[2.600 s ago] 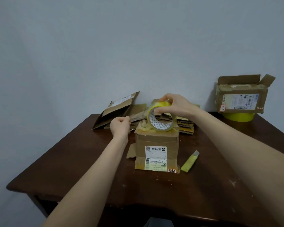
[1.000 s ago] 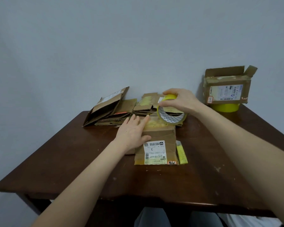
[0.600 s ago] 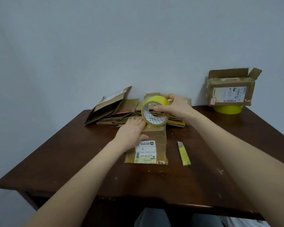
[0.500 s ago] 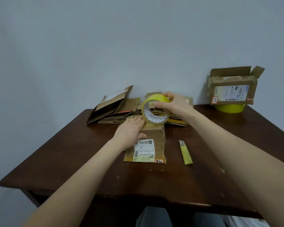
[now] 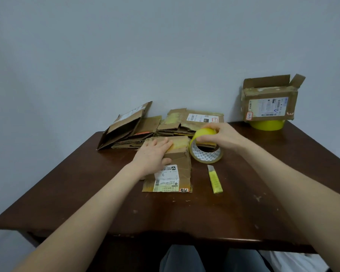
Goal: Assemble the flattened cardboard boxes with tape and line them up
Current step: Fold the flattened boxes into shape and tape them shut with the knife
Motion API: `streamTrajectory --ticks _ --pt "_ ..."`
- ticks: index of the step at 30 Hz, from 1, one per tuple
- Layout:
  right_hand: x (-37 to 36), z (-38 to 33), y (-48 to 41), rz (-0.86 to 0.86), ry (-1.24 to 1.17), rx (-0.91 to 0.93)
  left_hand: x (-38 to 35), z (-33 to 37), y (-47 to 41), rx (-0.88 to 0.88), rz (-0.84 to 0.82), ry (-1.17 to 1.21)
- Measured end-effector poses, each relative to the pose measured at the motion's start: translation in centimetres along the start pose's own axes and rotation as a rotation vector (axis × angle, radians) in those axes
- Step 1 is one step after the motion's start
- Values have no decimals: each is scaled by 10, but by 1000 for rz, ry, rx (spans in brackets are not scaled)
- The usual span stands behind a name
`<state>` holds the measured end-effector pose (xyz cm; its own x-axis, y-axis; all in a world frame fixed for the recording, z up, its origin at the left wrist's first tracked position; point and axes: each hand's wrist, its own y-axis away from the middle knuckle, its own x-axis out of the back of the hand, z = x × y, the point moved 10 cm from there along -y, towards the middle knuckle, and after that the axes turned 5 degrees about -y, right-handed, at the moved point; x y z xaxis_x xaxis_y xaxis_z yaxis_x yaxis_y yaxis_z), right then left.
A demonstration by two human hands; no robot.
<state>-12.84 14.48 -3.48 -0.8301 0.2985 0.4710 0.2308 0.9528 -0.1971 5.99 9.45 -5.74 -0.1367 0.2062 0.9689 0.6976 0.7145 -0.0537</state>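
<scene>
Left hand flat on corrugated box — right hand grips glossy tape ring.

Two tape rolls: held roll, spare roll. Two boxes: near box, far box. One cutter beside the right hand.

box: just left of tape roll in right hand
knife: before it
flattened stack: behind it
open box: far right
</scene>
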Motion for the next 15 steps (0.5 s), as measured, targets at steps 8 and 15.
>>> streamTrajectory --ticks 8,15 --pt "-10 4 0 10 -83 29 19 49 -15 -20 188 142" --pt "-19 30 10 0 -359 -106 10 30 -16 -29 191 96"
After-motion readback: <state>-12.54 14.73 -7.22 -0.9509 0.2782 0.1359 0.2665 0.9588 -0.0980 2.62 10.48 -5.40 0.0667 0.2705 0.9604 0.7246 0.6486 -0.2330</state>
